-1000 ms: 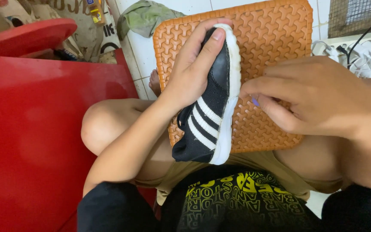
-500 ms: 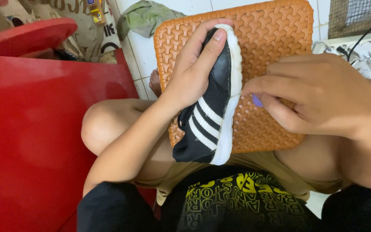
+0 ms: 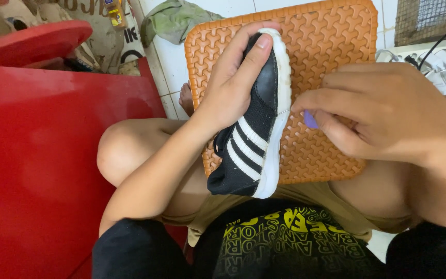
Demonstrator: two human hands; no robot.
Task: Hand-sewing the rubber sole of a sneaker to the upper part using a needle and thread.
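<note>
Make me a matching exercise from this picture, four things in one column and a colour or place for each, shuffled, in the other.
Things:
1. shoe
2. mat
3. cloth
4. small object

Descriptions:
A. orange, with a raised pattern
B. purple, pinched in the right hand
C. black with white stripes, held by the left hand
D. green, crumpled on the floor tiles

Pairs: 1-C, 2-A, 3-D, 4-B

A red table [image 3: 37, 170] fills the left, with a red round lid [image 3: 32, 41] and a printed bag [image 3: 99, 36] beyond it, a green cloth [image 3: 174, 20] on the far white tiled floor [image 3: 174, 67], and a wire mesh [image 3: 432, 20] at far right.
</note>
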